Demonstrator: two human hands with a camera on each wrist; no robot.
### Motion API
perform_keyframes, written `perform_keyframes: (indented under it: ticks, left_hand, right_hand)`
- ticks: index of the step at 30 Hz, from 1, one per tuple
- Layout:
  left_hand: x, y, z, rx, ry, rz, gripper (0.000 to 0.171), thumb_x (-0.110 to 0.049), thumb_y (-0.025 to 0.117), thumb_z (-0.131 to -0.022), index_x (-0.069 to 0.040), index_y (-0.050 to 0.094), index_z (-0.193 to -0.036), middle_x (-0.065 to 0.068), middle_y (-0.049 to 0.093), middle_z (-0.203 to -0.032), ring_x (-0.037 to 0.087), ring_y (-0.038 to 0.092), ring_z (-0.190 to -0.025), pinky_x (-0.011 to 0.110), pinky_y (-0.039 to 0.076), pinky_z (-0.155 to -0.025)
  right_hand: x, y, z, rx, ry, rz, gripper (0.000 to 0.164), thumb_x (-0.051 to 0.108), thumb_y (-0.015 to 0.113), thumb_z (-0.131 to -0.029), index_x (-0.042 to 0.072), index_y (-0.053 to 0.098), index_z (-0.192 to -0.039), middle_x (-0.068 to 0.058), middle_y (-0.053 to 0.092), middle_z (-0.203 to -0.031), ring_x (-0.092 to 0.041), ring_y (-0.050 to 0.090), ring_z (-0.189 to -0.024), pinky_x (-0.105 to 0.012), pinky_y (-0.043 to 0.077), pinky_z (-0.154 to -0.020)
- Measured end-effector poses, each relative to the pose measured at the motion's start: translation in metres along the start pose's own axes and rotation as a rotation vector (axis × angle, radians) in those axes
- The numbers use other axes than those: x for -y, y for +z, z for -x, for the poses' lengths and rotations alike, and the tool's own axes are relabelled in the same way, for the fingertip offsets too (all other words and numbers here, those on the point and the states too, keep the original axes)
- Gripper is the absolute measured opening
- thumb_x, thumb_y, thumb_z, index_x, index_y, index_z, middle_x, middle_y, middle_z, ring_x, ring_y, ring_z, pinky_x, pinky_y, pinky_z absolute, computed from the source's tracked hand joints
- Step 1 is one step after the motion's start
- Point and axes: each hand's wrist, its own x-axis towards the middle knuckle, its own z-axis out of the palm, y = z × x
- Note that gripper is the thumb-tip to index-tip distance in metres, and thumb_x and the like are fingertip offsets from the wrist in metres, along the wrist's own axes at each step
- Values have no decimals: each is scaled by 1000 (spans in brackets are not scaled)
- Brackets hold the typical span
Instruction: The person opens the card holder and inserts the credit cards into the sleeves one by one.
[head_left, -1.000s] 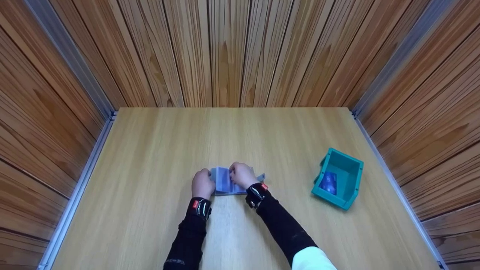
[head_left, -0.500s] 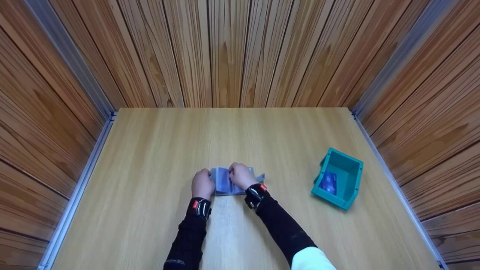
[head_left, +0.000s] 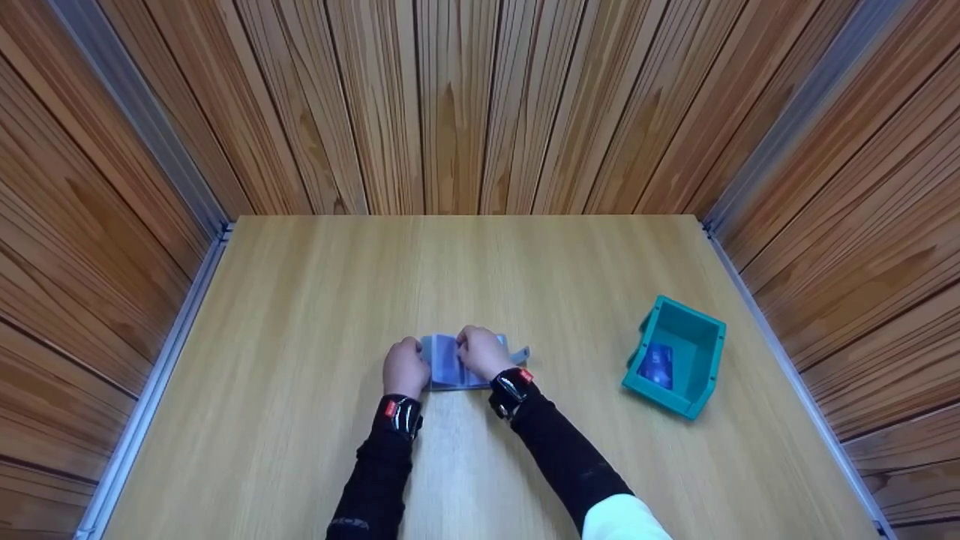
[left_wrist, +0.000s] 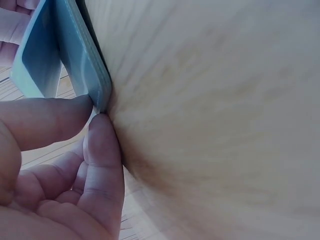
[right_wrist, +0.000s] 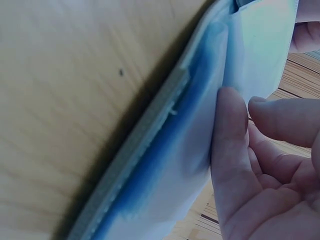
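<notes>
A blue card holder (head_left: 448, 364) with translucent sleeves lies spread on the table in the head view, a short strap (head_left: 521, 355) sticking out at its right. My left hand (head_left: 406, 368) pinches its left edge; the left wrist view shows thumb and forefinger meeting at the corner of the cover (left_wrist: 84, 60). Over the right half is my right hand (head_left: 484, 352), with thumb and forefinger at a clear sleeve. In the right wrist view the forefinger (right_wrist: 231, 130) lies against the sleeve (right_wrist: 185, 155), the thumb tip close beside it. Part of the right half is hidden under this hand.
A teal bin (head_left: 709, 360) stands on the table (head_left: 337, 277) to the right, holding a dark blue shiny item (head_left: 657, 365). Wood-panelled walls (head_left: 465, 112) and metal rails (head_left: 165, 390) bound the table at the back and sides.
My right hand has shifted very slightly left, and a bit more of the card holder's upper right corner shows. The left hand and the bin look unmoved.
</notes>
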Motion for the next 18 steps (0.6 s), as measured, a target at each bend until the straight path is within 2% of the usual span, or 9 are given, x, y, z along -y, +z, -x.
perform_keyframes:
  ticks: [5, 18]
  left_hand:
    - [1, 0, 1, 4, -2, 6, 23, 6, 64, -76, 9, 66, -99, 21, 66, -92, 39, 63, -91, 49, 50, -83]
    - [0, 0, 1, 19, -6, -9, 25, 5, 63, -77, 8, 66, -101, 20, 65, -93, 39, 62, -91, 49, 49, -84]
  right_hand:
    - [-2, 1, 1, -18, -36, 6, 12, 4, 64, -88, 0, 66, -99, -13, 67, -94, -30, 64, -92, -41, 51, -84]
    - [-1, 0, 0, 16, -8, -32, 13, 3, 64, -89, -2, 66, -101, -13, 66, -96, -30, 64, -92, -41, 51, -85]
